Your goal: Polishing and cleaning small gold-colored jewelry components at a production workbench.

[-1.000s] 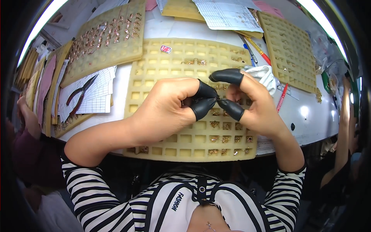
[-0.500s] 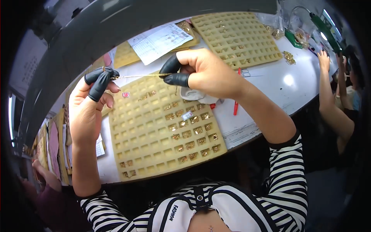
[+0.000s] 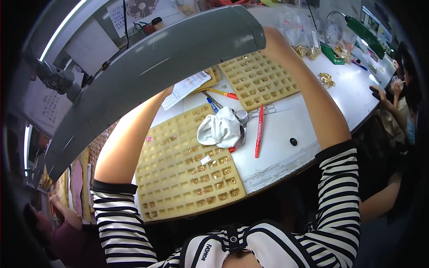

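Both my arms reach up and away over the table. The grey lamp hood (image 3: pixel 156 53) hides most of my hands. Of my right hand (image 3: pixel 273 41), only the back and wrist show past the hood's right end, with its fingers out of sight. My left forearm (image 3: pixel 129 138) runs up under the hood, and the hand itself is covered. Whatever either hand holds cannot be seen. Below them lies a yellow compartment tray (image 3: pixel 172 178) with small gold jewellery pieces in several cells. A crumpled white cloth (image 3: pixel 220 128) rests over its upper right corner.
A second yellow tray (image 3: pixel 250 91) lies farther back, beside a printed sheet (image 3: pixel 183 91). Right of the cloth are a red marker (image 3: pixel 259 131) and a small black oval object (image 3: pixel 293 141). A gold pile (image 3: pixel 327 80) and a green lamp (image 3: pixel 366 33) stand right. Other people sit on both sides.
Both hands have moved up and away, behind the lamp hood. The gold chain stretched between them is now out of sight. The view has shifted, showing more of the far table.
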Motion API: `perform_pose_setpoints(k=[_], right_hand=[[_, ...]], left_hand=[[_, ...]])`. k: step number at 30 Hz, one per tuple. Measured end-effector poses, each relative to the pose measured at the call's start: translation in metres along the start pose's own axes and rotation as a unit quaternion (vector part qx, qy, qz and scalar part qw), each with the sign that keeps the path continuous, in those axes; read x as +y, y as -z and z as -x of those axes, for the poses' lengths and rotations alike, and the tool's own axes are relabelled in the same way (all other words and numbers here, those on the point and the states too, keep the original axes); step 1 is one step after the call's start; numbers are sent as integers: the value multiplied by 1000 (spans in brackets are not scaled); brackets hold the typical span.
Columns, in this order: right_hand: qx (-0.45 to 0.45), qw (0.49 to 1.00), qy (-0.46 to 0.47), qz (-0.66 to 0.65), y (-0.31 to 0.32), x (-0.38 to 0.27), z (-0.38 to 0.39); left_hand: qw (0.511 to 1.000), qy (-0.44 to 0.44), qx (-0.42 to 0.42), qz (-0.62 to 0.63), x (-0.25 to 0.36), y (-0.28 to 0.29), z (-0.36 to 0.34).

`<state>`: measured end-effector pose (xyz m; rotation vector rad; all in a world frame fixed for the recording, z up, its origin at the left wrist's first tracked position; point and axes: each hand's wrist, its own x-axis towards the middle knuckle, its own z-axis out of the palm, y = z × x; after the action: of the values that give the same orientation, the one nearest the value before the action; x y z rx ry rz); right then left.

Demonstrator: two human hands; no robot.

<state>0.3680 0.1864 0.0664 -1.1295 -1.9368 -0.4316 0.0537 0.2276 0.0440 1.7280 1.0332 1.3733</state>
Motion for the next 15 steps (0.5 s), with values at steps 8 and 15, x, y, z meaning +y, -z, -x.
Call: perform_pose_setpoints(k=[8,15], right_hand=[[-10,899,-261,-350,-62,53,-34],[-31,914,-250,-319,-84,59,-38]], left_hand=[[993,-85,-26,-72,4,-22,-32],[981,-122,-59,-137,2,-50,-36]])
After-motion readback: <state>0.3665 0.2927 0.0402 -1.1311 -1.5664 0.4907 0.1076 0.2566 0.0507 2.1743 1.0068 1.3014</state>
